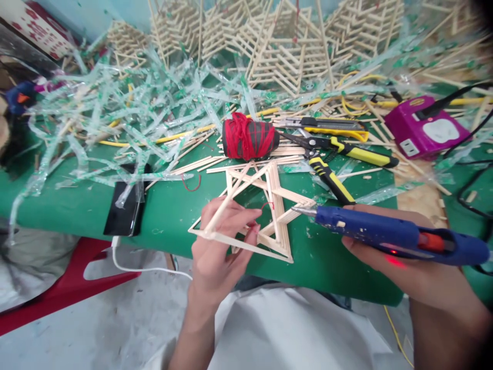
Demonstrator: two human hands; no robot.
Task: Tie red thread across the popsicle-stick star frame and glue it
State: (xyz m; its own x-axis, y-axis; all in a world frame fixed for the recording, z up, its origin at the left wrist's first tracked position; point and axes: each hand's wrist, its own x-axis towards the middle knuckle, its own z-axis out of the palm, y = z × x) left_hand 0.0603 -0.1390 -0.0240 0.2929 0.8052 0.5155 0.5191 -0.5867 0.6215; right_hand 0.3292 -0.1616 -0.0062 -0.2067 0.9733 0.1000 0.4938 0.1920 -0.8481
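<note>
A black phone with a white cord lay on the green tabletop. Behind it was a pile of shiny clear strips. A red chair stood at the left, and a purple box sat at the right

Beneath the left hand spreads a smooth, green-covered worktop; far beyond it rises a pale blue wall. Lower left of the hand, a red plastic chair partly shows above pale grey, white-smudged flooring, in even light.
</note>
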